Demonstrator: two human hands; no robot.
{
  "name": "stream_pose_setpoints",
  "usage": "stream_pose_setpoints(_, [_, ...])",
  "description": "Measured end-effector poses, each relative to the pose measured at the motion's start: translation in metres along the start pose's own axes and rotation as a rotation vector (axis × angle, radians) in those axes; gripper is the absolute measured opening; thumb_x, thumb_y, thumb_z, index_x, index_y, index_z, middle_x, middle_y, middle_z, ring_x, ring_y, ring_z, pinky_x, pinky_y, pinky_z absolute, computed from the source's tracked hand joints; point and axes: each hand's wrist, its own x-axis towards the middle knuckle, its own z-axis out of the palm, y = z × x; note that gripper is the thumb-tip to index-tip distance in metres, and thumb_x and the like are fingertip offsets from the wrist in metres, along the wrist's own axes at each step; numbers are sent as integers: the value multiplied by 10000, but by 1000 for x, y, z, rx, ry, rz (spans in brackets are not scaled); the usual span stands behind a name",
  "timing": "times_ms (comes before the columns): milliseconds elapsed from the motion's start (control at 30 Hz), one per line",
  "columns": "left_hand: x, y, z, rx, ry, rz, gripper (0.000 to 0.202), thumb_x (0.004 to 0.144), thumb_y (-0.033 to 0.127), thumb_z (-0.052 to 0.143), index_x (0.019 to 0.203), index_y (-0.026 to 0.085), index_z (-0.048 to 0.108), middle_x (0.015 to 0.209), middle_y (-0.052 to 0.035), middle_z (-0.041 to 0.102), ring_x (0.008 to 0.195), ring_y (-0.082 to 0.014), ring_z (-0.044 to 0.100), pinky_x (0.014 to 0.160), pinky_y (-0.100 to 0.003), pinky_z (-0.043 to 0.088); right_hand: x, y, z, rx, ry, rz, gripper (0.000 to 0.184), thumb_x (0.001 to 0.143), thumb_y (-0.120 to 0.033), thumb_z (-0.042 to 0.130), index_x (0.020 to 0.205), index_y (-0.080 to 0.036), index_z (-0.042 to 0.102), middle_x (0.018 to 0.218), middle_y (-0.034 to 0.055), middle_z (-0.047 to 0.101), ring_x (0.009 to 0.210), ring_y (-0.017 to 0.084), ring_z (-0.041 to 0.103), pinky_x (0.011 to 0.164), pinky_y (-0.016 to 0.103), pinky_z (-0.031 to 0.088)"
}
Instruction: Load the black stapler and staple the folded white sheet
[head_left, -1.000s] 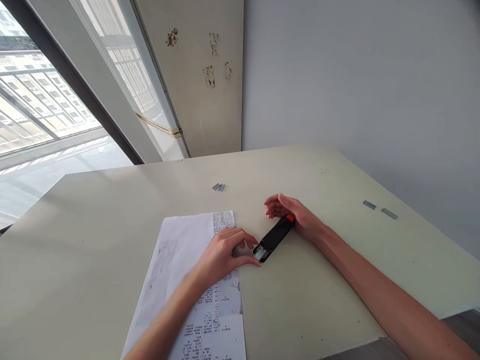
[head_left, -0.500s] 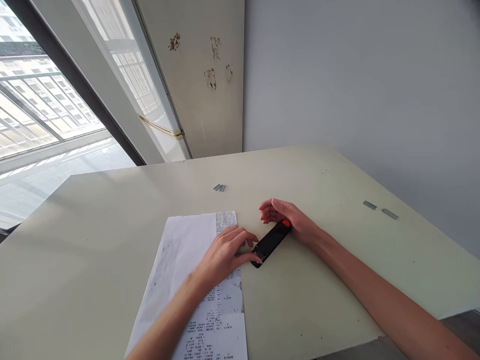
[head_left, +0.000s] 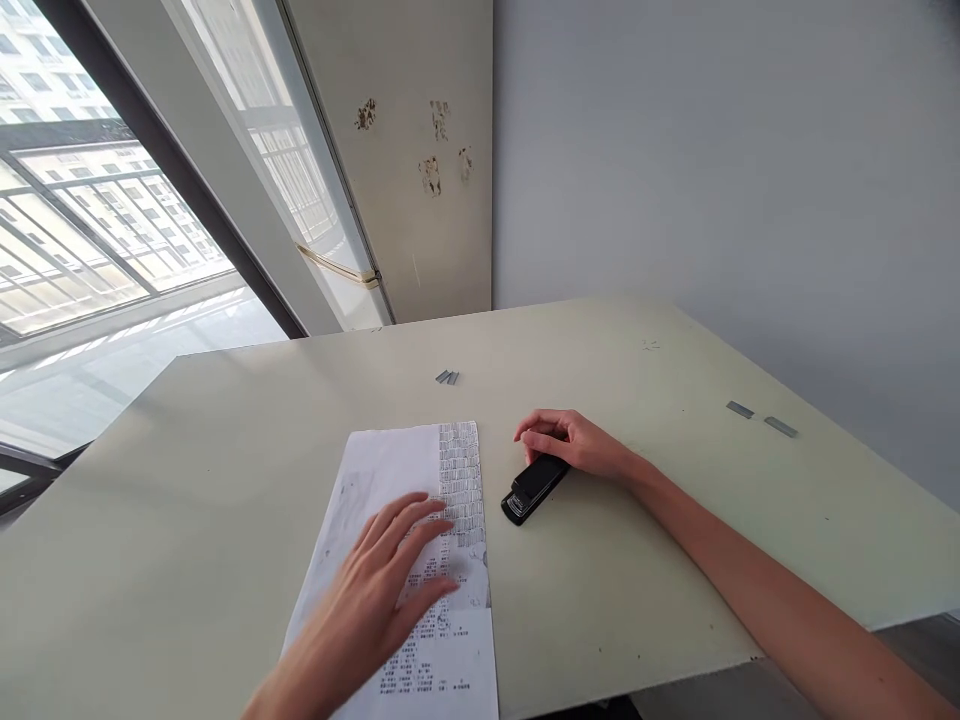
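A black stapler (head_left: 534,488) lies on the table, its metal-plated end pointing toward the lower left. My right hand (head_left: 566,440) is closed round its far end, fingers curled over the top and hiding the red part there. Left of the stapler is a stack of papers (head_left: 397,450) with printed text on its lower part. Rows of staples (head_left: 459,470) cover the papers' upper right edge. My left hand (head_left: 390,565) is over the papers with fingers spread, holding nothing; whether it touches them I cannot tell.
Small staple strips (head_left: 448,377) lie beyond the papers. Two more strips (head_left: 780,427) rest near the table's right edge. The pale table (head_left: 637,570) meets a grey wall (head_left: 675,150) on the right. A fridge (head_left: 427,240) and a window (head_left: 97,200) stand behind.
My left hand has let go of the stapler's front end and moved down-left over the papers, fingers spreading. My right hand has closed over the stapler's rear end.
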Motion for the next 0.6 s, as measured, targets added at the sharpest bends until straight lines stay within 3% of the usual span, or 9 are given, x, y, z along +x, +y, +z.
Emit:
stream_pose_setpoints(133, [-55,14,12,103,-25,6,914,906,644,701,1659,308,307,1678,-78,392,1534,-396,375,1099,-557,545,-1,0,1,-22,12,-10,371,955,-582,651,1017,-222,714,837,23,706,779,182,611,709,310,444])
stream_pose_setpoints(233, [-76,27,18,181,-56,-34,1093,825,686,756,1695,320,203,1683,-91,352,1507,-449,400,1055,-607,559,-1,2,1,-36,26,-17,373,954,-587,648,1016,-227,721,840,20,705,782,183,610,708,308,442])
stream_pose_setpoints(333, [-81,35,22,181,-33,-25,1008,887,630,712,1696,360,175,1672,-66,373,1498,-427,425,1109,-583,523,-2,4,2,-46,34,-20,387,951,-599,645,1019,-227,722,847,19,708,776,181,606,704,306,438])
stream_pose_setpoints(467, [-79,37,21,126,-1,-21,804,992,427,586,1688,399,185,1667,-7,395,1531,-371,390,1180,-558,464,-2,6,2,-45,37,-22,408,942,-616,648,1017,-222,722,847,21,703,768,180,600,694,302,431])
stream_pose_setpoints(600, [-70,42,25,131,8,48,713,1036,326,476,1689,382,195,1672,7,386,1547,-350,365,1193,-559,451,-3,4,3,-35,36,-27,395,942,-608,649,1009,-225,718,833,14,690,747,175,585,680,300,421])
